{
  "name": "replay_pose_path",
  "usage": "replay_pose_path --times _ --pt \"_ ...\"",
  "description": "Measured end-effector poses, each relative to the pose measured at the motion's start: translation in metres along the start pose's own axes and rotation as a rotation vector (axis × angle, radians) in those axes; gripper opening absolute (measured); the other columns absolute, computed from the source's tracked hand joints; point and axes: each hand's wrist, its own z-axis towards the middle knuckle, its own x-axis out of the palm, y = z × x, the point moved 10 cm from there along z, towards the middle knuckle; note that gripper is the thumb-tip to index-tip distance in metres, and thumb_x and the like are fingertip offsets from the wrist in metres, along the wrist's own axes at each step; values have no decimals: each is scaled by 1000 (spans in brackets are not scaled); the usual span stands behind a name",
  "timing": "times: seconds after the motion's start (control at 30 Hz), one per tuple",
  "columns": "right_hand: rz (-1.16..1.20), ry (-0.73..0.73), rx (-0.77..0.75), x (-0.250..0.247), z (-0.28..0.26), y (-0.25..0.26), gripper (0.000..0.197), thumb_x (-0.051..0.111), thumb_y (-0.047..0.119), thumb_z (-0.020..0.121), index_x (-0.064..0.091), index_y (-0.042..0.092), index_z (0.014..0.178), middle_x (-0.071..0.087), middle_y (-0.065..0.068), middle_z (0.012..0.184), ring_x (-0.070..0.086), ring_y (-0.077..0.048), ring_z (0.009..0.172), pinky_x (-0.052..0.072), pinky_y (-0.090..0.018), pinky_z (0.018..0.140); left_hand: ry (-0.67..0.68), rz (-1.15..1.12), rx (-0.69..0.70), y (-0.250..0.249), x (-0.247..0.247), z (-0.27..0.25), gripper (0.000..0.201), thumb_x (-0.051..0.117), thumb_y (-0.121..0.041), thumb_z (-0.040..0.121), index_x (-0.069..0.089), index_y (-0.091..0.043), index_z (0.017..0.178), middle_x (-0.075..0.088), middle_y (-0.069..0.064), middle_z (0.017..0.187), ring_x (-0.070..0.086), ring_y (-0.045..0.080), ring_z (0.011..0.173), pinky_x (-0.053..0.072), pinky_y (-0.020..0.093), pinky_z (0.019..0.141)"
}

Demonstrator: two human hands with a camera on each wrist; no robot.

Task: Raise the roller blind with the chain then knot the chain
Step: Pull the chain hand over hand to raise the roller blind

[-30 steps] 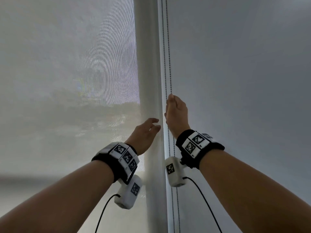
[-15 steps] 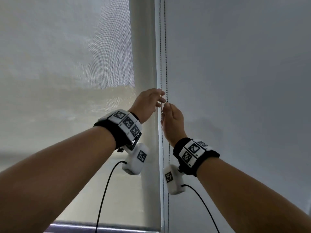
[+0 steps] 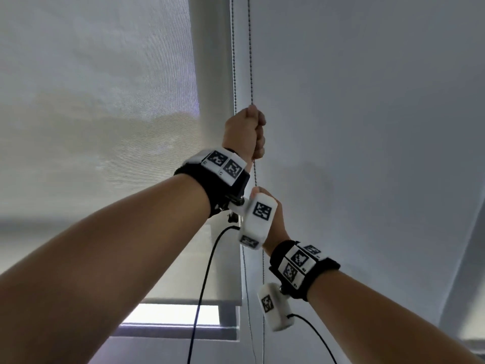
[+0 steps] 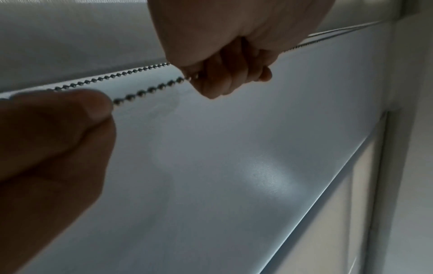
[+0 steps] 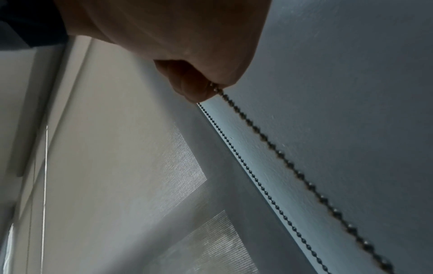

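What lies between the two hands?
Only a short stretch of the chain runs from the left hand to the right hand; the left wrist view shows it best.

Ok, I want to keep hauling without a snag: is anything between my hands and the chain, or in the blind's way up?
Nothing visible does. The left hand grips the chain, and the right hand pinches the same strand just below. The roller blind's bottom bar hangs free; the top roller is out of view.

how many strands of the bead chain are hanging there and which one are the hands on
2: the left strand hangs free beside the blind's edge; the right strand is gripped by left hand above and right hand below.
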Motion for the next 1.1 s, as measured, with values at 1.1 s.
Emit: replay_pose_path --times 1.1 --pt "23 45 64 31 66 86 46 33 33 101 29 23 57 23 5 48 16 -11 38 17 -19 41 78 41 -230 127 -46 -68 38 39 -17 97 64 -14 69 56 1 52 47 17 51 39 29 56"
